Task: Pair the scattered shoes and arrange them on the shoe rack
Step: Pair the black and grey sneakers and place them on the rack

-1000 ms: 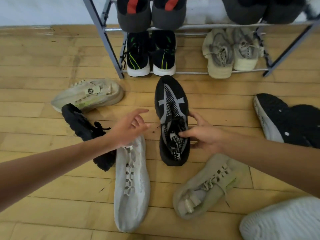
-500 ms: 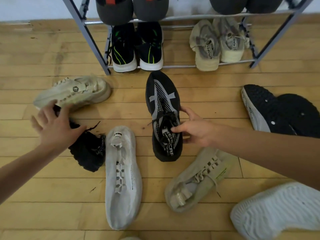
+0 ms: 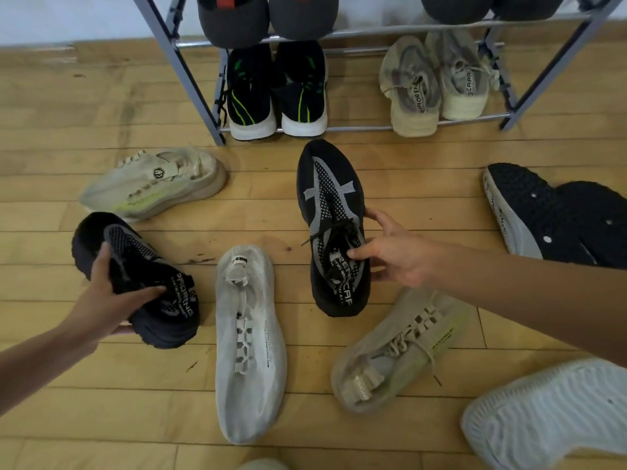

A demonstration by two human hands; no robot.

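My left hand (image 3: 112,300) grips a black and grey knit shoe (image 3: 146,276) at the left, turned upright with its toe pointing away. My right hand (image 3: 393,256) holds the collar of its matching black shoe (image 3: 330,205), which lies on the floor just before the shoe rack (image 3: 190,79). Between the two lies a long white shoe (image 3: 249,347). A beige shoe with a green stripe (image 3: 152,183) lies on its side at the left, and its partner (image 3: 397,351) lies below my right forearm.
The rack's bottom shelf holds a black pair with green lines (image 3: 276,93) and a tan pair (image 3: 437,79); dark shoes sit on the shelf above. A black shoe, sole up (image 3: 549,215), lies at the right. A white sole (image 3: 549,412) fills the lower right corner.
My left hand reached left to the black shoe beside the beige one, gripped it and turned it upright. My right hand stayed on the other black shoe.
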